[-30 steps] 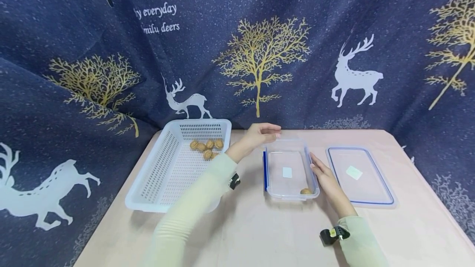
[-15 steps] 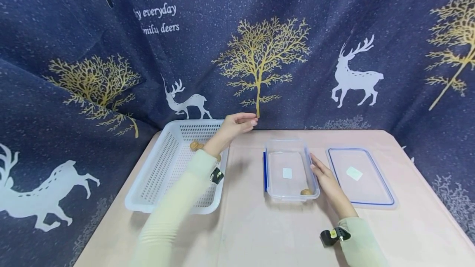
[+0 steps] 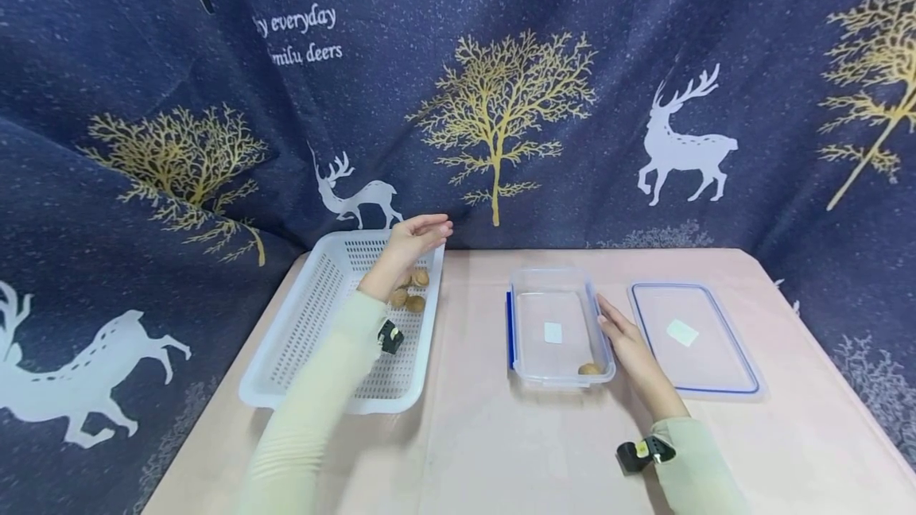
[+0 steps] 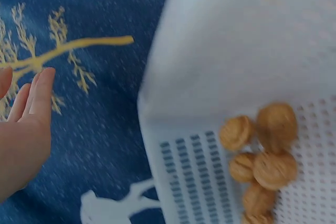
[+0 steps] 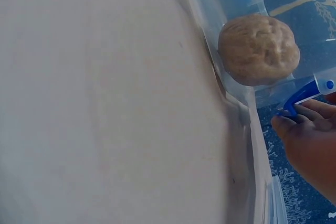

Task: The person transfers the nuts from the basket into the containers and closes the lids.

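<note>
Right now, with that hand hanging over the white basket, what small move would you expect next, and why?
Probably the left hand dips to pick one walnut from the pile of walnuts. It hovers open and empty just above them in the basket, while the clear box holds only one walnut and the right hand rests against its side, seemingly steadying it.

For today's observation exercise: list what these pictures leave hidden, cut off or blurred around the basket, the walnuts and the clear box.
- Walnuts: head view, left hand covers some; left wrist view cuts off the lowest, so no count.
- Basket: left wrist view, rim blurred.
- Right hand: right wrist view shows only fingertips.
- Clear box: its label is too small to read.
</note>
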Available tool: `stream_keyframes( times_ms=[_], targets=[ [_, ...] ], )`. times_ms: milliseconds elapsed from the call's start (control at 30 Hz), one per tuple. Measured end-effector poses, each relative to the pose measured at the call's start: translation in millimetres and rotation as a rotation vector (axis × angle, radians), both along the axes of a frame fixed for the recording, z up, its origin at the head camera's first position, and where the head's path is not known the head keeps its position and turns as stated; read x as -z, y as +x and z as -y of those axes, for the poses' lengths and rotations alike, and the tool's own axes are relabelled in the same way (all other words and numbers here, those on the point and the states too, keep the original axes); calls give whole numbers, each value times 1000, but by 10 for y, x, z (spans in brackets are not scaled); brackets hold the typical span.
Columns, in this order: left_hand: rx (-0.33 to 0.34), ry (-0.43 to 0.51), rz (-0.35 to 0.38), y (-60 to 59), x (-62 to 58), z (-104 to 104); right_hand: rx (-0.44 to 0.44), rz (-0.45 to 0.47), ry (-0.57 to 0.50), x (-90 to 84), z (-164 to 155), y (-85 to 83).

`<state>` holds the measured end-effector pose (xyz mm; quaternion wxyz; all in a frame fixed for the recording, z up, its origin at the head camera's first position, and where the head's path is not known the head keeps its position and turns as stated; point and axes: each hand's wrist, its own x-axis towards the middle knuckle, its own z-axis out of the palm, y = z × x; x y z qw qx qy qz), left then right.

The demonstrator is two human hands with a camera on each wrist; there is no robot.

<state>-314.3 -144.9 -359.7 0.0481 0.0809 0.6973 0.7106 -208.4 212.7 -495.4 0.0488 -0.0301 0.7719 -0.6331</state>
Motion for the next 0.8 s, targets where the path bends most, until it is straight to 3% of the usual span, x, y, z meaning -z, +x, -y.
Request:
stream_keyframes(
  times_ms=[233,433,600,800],
  targets=[
    [-91,-19,18,-39,140,291,-6,7,9,9,0,-16],
    [-154,-143,59,-42,297,495,0,15,18,-22,3,-1],
    [-175,-189,128,-65,461,623,2,-3,33,-39,4,7],
    [-136,-168,175,-91,656,758,5,-19,59,-18,-1,-2]
  ],
)
